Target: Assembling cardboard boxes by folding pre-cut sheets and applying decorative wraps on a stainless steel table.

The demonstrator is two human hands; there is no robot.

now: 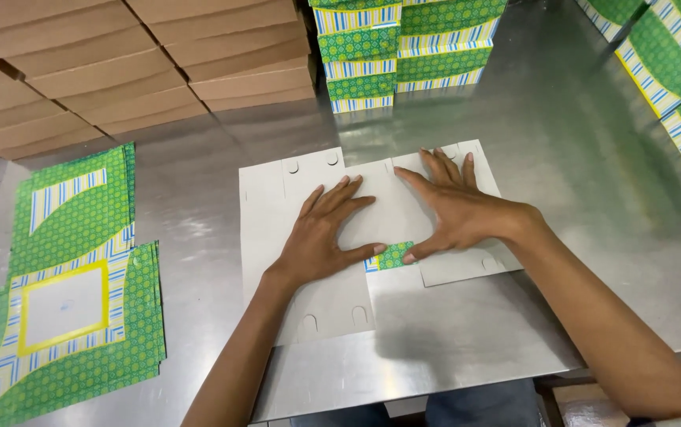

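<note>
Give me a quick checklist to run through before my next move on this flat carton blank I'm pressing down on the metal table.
1. Both hands flat on the carton blank: ok; left hand and right hand press on it, fingers spread.
2. Blank lies plain grey side up: ok; only a small green patterned flap shows between the thumbs.
3. Blank fully supported by the metal table: ok; no edge overhangs.
4. Space around the blank: ok; the stack of printed blanks lies apart on the left.
5. Creases already folded: cannot tell.
</note>
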